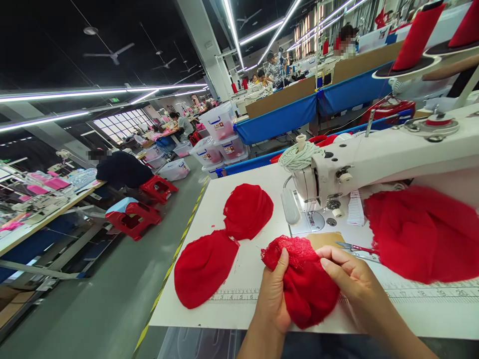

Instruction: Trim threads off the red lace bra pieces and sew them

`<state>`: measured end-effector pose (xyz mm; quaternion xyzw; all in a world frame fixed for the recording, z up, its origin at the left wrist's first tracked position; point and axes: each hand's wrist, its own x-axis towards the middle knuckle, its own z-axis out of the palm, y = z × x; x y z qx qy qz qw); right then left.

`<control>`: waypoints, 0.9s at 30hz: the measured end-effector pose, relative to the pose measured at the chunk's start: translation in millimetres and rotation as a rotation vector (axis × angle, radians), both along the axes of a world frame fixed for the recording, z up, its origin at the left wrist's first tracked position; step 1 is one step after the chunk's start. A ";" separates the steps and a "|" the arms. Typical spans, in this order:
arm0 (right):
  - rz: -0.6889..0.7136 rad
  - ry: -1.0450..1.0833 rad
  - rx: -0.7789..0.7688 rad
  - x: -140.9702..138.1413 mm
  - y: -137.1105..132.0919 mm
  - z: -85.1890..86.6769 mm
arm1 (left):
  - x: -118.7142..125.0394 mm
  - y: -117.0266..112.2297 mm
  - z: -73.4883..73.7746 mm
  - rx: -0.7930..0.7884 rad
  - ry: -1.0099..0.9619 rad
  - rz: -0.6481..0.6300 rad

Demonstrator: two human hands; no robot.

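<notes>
Between my two hands is a red fabric piece (312,289) with a lace upper part, held up over the front of the sewing table. My left hand (275,294) grips its left side, thumb pressed on the lace. At the right edge, the thumb and fingers of my right hand (348,271) pinch the cloth. Two joined red fabric cups (205,269) lie flat to the left. Beyond my hands stands a white sewing machine (366,159), its needle area partly lit. Red-handled scissors (359,248) rest right of my right hand, partly under a red cloth pile (422,239).
A ruler strip (422,294) runs along the table's front. A coil of pale cord (301,155) sits on the machine head, and red thread cones (419,37) stand above right. Clear plastic bins (219,122) are stacked behind the table. Red stools (134,219) and a seated person (121,169) are left.
</notes>
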<state>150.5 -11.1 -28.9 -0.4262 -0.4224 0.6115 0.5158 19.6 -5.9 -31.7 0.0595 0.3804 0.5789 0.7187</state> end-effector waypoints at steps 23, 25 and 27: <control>-0.154 -0.411 0.270 1.8 3.1 -15.4 | -0.2 -1.1 2.1 0.058 -0.003 -0.020; -0.211 -0.511 0.351 4.2 3.4 -19.0 | -2.7 -3.1 3.0 0.088 0.009 -0.039; -0.269 -0.580 0.432 5.7 3.3 -22.1 | -6.0 -4.6 4.4 0.143 0.012 -0.053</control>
